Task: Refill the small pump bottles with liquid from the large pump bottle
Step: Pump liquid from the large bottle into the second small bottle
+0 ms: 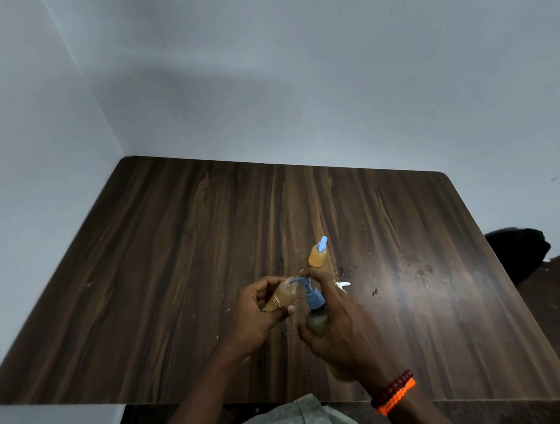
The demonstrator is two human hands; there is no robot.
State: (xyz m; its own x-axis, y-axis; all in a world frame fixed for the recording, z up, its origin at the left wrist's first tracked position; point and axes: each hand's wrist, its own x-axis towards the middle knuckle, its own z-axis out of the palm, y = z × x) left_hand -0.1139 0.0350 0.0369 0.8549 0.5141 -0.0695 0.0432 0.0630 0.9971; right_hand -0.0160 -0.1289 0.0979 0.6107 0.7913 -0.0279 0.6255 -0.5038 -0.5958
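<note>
Near the table's [178, 283] front edge, the left hand [258, 314] grips an uncapped small bottle [282, 297], tilted. The right hand [338, 323] clasps the large pump bottle [316, 317], its spout touching the mouth; a misaligned squirt would likely spill onto the wood. A capped small bottle [317, 254] stands just behind.

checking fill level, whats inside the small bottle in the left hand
Orange-amber liquid shows through the small bottle, and the large pump bottle spout pokes into its open neck. The left hand covers its lower end, so the bottom is hidden.
</note>
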